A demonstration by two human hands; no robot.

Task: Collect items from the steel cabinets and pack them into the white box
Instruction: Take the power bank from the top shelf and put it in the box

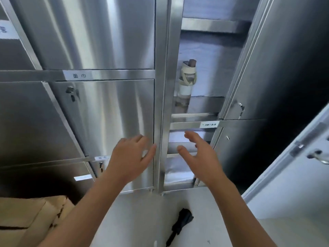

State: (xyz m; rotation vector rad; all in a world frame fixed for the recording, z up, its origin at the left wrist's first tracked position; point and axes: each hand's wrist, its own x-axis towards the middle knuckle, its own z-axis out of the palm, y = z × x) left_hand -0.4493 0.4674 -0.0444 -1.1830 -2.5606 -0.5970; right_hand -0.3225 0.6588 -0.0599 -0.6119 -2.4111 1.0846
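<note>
Steel cabinets [110, 50] fill the view. The right column stands with its doors [277, 68] swung open. White folded items [179, 138] lie on the lower open shelf, with more white packs [176, 170] on the shelf below. My right hand [197, 154] is open, fingers spread, right in front of that lower shelf and holding nothing. My left hand [131, 155] is open too, in front of the shut door left of the centre post. A water bottle [187, 81] with a cream strap stands on the upper shelf. The white box is not in view.
A cardboard box [26, 220] sits on the floor at the lower left. A black folded umbrella [179, 223] lies on the white floor below the cabinets. A white door or panel with a metal handle [318, 155] juts in at the right. Labels mark the cabinet rails.
</note>
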